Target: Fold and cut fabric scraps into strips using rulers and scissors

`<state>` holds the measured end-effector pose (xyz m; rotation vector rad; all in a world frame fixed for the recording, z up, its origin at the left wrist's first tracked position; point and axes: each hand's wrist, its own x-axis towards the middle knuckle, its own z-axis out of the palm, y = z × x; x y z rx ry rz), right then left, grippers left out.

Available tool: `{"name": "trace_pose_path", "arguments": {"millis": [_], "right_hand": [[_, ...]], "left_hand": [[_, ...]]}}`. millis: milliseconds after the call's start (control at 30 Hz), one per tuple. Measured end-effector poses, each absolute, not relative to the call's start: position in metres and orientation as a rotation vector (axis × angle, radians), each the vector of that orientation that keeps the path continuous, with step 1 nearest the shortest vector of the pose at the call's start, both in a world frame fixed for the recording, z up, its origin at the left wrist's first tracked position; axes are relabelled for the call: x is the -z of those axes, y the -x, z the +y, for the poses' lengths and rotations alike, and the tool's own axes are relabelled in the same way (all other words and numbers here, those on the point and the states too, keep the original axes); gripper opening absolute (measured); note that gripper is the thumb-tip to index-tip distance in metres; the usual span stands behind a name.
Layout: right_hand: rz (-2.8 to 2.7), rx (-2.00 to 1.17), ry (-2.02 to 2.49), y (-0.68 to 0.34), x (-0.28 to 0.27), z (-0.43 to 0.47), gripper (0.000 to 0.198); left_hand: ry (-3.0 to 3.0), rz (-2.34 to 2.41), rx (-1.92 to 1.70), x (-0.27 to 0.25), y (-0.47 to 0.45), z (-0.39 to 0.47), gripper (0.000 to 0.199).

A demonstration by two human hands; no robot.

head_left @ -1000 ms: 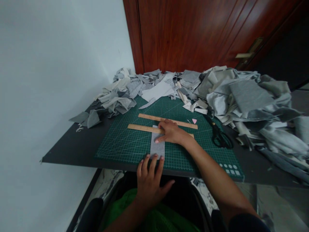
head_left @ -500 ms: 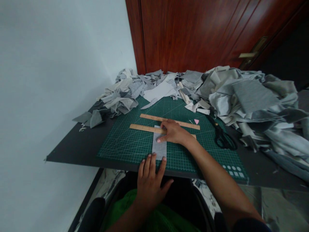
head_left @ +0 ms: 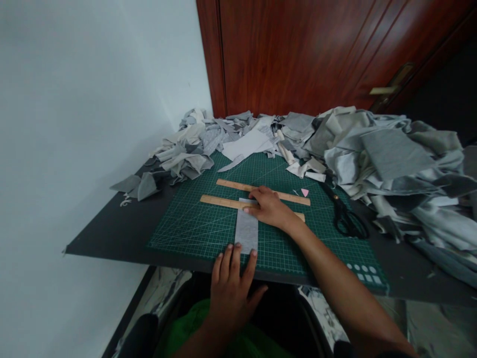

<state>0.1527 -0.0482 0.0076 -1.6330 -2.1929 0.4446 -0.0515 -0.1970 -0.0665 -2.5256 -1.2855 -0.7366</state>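
A strip of grey fabric (head_left: 246,233) lies lengthwise on the green cutting mat (head_left: 179,228), its far end under a wooden ruler (head_left: 219,201). Over this nearer ruler is my right hand (head_left: 271,208), thumb on the near side and fingers bent across the far side, gripping it against the fabric. A second wooden ruler (head_left: 294,198) lies just beyond, roughly parallel, partly behind the right hand's knuckles. My left hand (head_left: 233,278) rests at the mat's front edge, fingers stretched out, fingertips touching the near end of the fabric.
Black-handled scissors (head_left: 348,219) lie at the mat's right side. A small pink triangular piece (head_left: 304,192) sits near the far ruler. Heaped fabric scraps (head_left: 395,149) cover the right and back of the dark table (head_left: 112,238), with a white piece (head_left: 248,144) at the mat's far edge.
My right thumb has drawn up from the fabric to the nearer ruler's edge. The view has tilted slightly, and my left hand stays at the fabric's near end.
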Motion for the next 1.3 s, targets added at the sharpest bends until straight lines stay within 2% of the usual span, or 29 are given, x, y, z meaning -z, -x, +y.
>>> {"name": "trace_pose_path", "arguments": {"millis": [467,700,867,1300], "right_hand": [[-2.074,-0.430,1.651,-0.154,0.001,-0.042,0.014],[-2.032,-0.383,1.757,-0.152,0.005,-0.040,0.024],[-2.032,-0.359,1.799,-0.150,0.003,-0.043,0.018],[-1.971,-0.299,1.929,-0.149,-0.001,-0.046,0.025]], "left_hand": [[2.516,-1.288,0.744,0.067,0.052,-0.196,0.070],[2.534,-1.296,0.759,0.065,0.050,-0.197,0.068],[2.538,-1.295,0.744,0.064,0.051,-0.196,0.068],[2.532,-1.335,0.715,0.059,0.048,-0.196,0.068]]}}
